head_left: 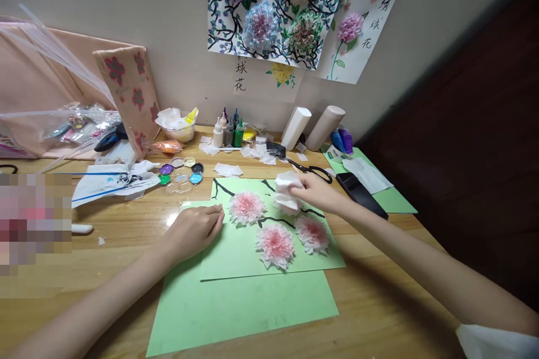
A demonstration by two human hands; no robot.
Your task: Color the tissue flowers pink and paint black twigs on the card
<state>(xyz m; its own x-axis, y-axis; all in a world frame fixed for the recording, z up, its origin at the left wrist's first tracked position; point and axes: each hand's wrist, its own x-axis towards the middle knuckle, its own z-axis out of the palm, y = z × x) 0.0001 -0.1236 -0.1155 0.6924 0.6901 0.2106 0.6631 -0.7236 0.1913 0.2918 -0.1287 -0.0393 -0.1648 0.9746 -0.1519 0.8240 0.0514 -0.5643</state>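
1. flower sheet (223, 262), green and bearing black branches (224, 188), lies on the table (379, 297), partly over a second green sheet (252, 300) that shows past its near edge.
2. right grip (310, 188) comes in over the flower sheet's right edge and pinches a folded white tissue (288, 185) at its far part, over the covered flower (290, 211); whether the two are touching i cannot tell.
3. left grip (200, 227) lies at the flower sheet's left edge, fingers curled and palm hidden, so i cannot tell whether it grasps anything.
4. three pink flowers (275, 245) sit uncovered on the flower sheet: one left of the tissue, two nearer its near edge.
5. the step in hand looks like dabbing or pressing that covered flower, with the left grip likely steadying the flower sheet.
6. the next move seems to call for light, even pressure, then a straight lift clear of the flower sheet, since dragging could tear or flatten petals.
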